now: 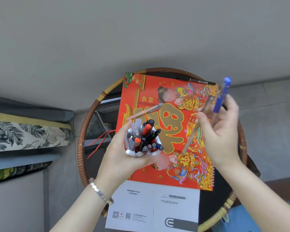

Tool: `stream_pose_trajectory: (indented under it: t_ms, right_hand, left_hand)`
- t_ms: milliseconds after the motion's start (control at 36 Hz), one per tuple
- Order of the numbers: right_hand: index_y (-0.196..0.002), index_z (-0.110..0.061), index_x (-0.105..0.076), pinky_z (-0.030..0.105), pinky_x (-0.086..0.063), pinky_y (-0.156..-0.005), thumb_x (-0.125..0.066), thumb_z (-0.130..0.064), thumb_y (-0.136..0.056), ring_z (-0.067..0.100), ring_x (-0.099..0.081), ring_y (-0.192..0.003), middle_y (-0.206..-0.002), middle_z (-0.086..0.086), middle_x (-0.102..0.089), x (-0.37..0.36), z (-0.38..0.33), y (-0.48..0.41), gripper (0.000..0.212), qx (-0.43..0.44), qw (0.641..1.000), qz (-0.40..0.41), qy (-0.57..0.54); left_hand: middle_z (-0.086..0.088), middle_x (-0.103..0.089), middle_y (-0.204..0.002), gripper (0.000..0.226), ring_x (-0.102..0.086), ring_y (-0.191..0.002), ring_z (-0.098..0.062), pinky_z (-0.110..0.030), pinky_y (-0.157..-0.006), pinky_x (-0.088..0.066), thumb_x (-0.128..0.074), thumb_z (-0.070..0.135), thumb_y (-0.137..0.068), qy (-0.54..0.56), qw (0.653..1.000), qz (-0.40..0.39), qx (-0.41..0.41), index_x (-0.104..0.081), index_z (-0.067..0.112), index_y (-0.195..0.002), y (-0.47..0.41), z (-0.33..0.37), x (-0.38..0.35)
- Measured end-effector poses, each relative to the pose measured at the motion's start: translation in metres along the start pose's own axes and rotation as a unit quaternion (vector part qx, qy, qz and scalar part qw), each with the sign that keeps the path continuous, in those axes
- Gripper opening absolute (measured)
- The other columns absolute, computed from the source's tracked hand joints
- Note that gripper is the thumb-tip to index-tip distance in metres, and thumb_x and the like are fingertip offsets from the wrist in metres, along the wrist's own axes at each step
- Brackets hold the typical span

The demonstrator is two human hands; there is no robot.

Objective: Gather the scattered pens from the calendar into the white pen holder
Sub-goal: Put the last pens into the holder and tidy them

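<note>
A red and gold calendar [172, 131] lies on a round glass table with a rattan rim [81, 139]. My left hand [122, 153] is shut on the white pen holder [155, 152], lifted above the calendar's left part and packed with several pens. My right hand [219, 131] is raised over the calendar's right side and grips a blue pen [222, 96] and a thin brownish pen [191, 138], both blurred. One pinkish pen [145, 111] lies on the calendar, just beyond the holder. A black pen [197, 80] rests at the calendar's far edge.
A white printed booklet [151, 206] lies under the calendar's near edge. Red cords [99, 141] trail off the calendar's left side. A leaf-patterned cushion [27, 134] sits at the left. A grey floor surrounds the table.
</note>
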State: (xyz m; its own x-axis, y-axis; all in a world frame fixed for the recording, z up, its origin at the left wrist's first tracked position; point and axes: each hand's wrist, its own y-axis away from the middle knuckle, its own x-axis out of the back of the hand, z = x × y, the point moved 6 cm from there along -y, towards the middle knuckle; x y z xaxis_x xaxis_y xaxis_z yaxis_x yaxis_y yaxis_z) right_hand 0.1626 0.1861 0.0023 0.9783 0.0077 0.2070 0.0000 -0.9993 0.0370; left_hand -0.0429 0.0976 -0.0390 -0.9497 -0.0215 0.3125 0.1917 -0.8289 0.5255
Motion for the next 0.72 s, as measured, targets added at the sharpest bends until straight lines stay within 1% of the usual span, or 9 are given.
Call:
stream_pose_trajectory:
  t_ms: [56,167,278,389,444,500,583,639,722]
  right_hand:
    - [-0.125,-0.036,-0.032,0.022,-0.051,-0.082,-0.051,0.008,-0.088,0.007,-0.059,-0.087,-0.094,-0.004,-0.054,0.002,-0.021,0.012,0.06,0.04,0.997,0.001,-0.063]
    - [-0.127,-0.032,-0.032,0.022,-0.05,-0.078,-0.047,0.007,-0.089,0.007,-0.061,-0.072,-0.089,-0.002,-0.053,0.001,-0.04,0.028,0.057,0.083,0.99,0.023,-0.115]
    - [-0.122,-0.046,-0.043,0.022,-0.05,-0.079,-0.054,-0.008,-0.091,0.004,-0.061,-0.074,-0.088,-0.016,-0.057,-0.008,-0.044,0.035,0.05,0.1,0.986,0.012,-0.136]
    - [-0.118,-0.05,-0.048,0.019,-0.05,-0.078,-0.051,-0.001,-0.089,0.002,-0.061,-0.074,-0.087,-0.018,-0.059,-0.012,-0.031,0.041,0.056,0.084,0.989,0.011,-0.119]
    - [-0.115,-0.052,-0.049,0.016,-0.049,-0.078,-0.051,0.003,-0.089,0.001,-0.062,-0.075,-0.086,-0.019,-0.06,-0.012,-0.023,0.046,0.061,0.065,0.991,0.009,-0.112]
    - [-0.114,-0.054,-0.05,0.016,-0.049,-0.08,-0.051,-0.001,-0.088,0.002,-0.064,-0.078,-0.086,-0.019,-0.061,-0.01,-0.015,0.05,0.058,0.049,0.993,0.008,-0.11]
    - [-0.112,-0.052,-0.052,0.016,-0.049,-0.081,-0.049,-0.004,-0.089,0.004,-0.065,-0.084,-0.087,-0.019,-0.064,-0.004,-0.011,0.052,0.053,0.037,0.992,0.016,-0.12]
    - [-0.11,-0.049,-0.057,0.019,-0.049,-0.086,-0.052,-0.003,-0.087,0.005,-0.065,-0.088,-0.088,-0.017,-0.067,0.002,-0.01,0.051,0.051,0.035,0.992,0.024,-0.119]
    - [-0.106,-0.045,-0.061,0.022,-0.05,-0.085,-0.058,-0.002,-0.082,0.008,-0.066,-0.088,-0.087,-0.013,-0.07,0.007,-0.01,0.052,0.049,0.031,0.993,0.017,-0.114]
  left_hand:
    - [0.02,-0.051,-0.129,0.1,-0.045,-0.109,0.019,-0.013,-0.086,-0.037,-0.086,0.034,-0.048,-0.01,1.0,-0.008,-0.008,-0.036,0.04,-0.134,0.007,0.008,-0.003]
    - [0.022,-0.049,-0.127,0.102,-0.044,-0.112,0.018,-0.008,-0.086,-0.035,-0.082,0.048,-0.041,-0.037,0.999,-0.02,-0.009,-0.034,0.048,-0.131,0.014,0.012,-0.01]
    - [0.035,-0.045,-0.116,0.092,-0.036,-0.096,0.036,0.009,-0.074,-0.032,-0.085,0.041,-0.046,-0.048,0.998,-0.041,-0.017,-0.035,0.053,-0.122,0.022,0.016,-0.016]
    - [0.028,-0.051,-0.123,0.089,-0.048,-0.105,0.018,0.001,-0.08,-0.034,-0.085,0.041,-0.048,-0.06,0.997,-0.045,-0.024,-0.038,0.053,-0.122,0.028,0.02,-0.022]
    - [0.027,-0.053,-0.121,0.087,-0.048,-0.11,0.016,-0.001,-0.083,-0.036,-0.086,0.038,-0.049,-0.061,0.997,-0.038,-0.028,-0.04,0.053,-0.121,0.03,0.021,-0.023]
    - [0.028,-0.052,-0.123,0.089,-0.046,-0.115,0.014,-0.003,-0.086,-0.037,-0.089,0.037,-0.049,-0.061,0.997,-0.033,-0.027,-0.04,0.052,-0.121,0.033,0.021,-0.025]
    - [0.027,-0.05,-0.128,0.095,-0.045,-0.121,0.009,-0.017,-0.097,-0.04,-0.09,0.038,-0.049,-0.071,0.996,-0.036,-0.027,-0.038,0.048,-0.129,0.037,0.02,-0.027]
    - [0.026,-0.051,-0.127,0.093,-0.046,-0.12,0.008,-0.014,-0.094,-0.04,-0.089,0.037,-0.05,-0.064,0.997,-0.034,-0.025,-0.039,0.048,-0.127,0.039,0.021,-0.027]
    - [0.023,-0.053,-0.124,0.088,-0.05,-0.112,0.008,0.001,-0.081,-0.039,-0.086,0.032,-0.049,-0.046,0.999,-0.025,-0.013,-0.038,0.056,-0.118,0.04,0.021,-0.024]
